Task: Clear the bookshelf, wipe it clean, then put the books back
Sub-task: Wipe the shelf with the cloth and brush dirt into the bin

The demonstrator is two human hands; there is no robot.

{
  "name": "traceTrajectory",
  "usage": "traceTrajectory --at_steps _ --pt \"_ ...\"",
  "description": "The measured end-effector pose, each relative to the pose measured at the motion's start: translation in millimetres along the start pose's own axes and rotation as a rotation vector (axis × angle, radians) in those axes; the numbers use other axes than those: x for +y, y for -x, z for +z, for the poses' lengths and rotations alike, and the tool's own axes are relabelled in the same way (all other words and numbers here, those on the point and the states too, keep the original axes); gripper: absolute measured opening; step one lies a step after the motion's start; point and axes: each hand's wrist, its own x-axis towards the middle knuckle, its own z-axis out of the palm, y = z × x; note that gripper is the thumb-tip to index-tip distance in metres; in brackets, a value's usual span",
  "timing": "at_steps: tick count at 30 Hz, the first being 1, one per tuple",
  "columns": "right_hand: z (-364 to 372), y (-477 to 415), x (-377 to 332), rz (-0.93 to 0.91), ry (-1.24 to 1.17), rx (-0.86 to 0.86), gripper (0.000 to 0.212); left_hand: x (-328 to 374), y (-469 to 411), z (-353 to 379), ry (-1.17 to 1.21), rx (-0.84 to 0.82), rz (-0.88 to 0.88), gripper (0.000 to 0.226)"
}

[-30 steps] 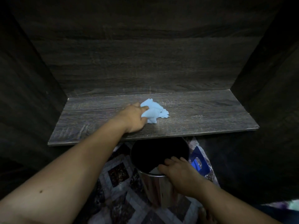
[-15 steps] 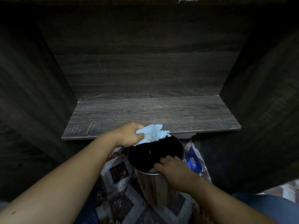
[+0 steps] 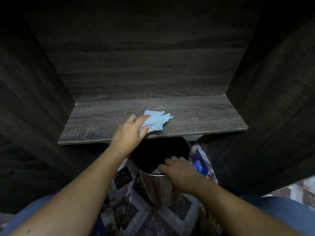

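The left hand (image 3: 127, 136) has carried the blue cloth (image 3: 156, 121) from the bin back onto the shelf (image 3: 196, 120), gripping it. The right hand (image 3: 177, 169) grasps the metal bin (image 3: 158, 188) rim.

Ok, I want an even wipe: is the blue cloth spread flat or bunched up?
Bunched up. The blue cloth lies crumpled on the shelf, one end pinched in the left hand.

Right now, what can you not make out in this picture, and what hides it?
Head view: the inside of the metal bin is lost in shadow; contents unknown.
Head view: the blue object on the floor is mostly hidden behind that bin and the right hand.
Head view: part of the cloth is covered by the left hand gripping it.
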Motion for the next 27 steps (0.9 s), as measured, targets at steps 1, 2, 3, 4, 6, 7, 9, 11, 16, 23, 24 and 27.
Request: traceTrajectory --at_steps 1,2,3,4,6,7,9,11,16,23,24,27 --pt "0 0 0 0.000 -0.001 0.001 0.035 1 -1 3 -0.027 0.060 0.020 0.040" --pt "0 0 0 0.004 0.001 0.000 0.035 2 -2 6 -0.059 0.131 0.027 0.040" --pt "1 -1 0 0.005 0.005 -0.005 0.037 3 -3 8 -0.090 0.194 0.013 0.041" --pt "2 -1 1 0.007 0.006 -0.010 0.038 3 -4 10 -0.110 0.224 -0.012 0.043" --pt "3 -2 0 0.003 0.011 -0.014 0.040 0 -8 13 -0.136 0.156 -0.088 0.044" --pt "3 -2 0 0.003 0.011 -0.017 0.040 -4 -10 17 -0.151 0.074 -0.108 0.044" --pt "3 -1 -1 0.000 0.012 -0.019 0.040 -10 -12 21 -0.159 -0.068 -0.062 0.046" --pt "3 -2 -1 0.001 0.010 -0.016 0.040 -10 -14 20 -0.130 -0.137 0.008 0.048" --pt "2 -2 -3 -0.014 0.039 -0.060 0.039 6 -12 -9 0.119 -0.377 0.098 0.037" --pt "-6 5 -8 -0.030 0.020 -0.057 0.039 15 1 -31 0.085 -0.043 -0.002 0.026" --pt "-7 5 -7 -0.027 0.012 -0.056 0.039 19 3 -34 0.128 0.065 0.002 0.025" --pt "-10 8 -8 -0.024 0.004 -0.055 0.040 36 11 -43 0.253 0.332 0.052 0.022"
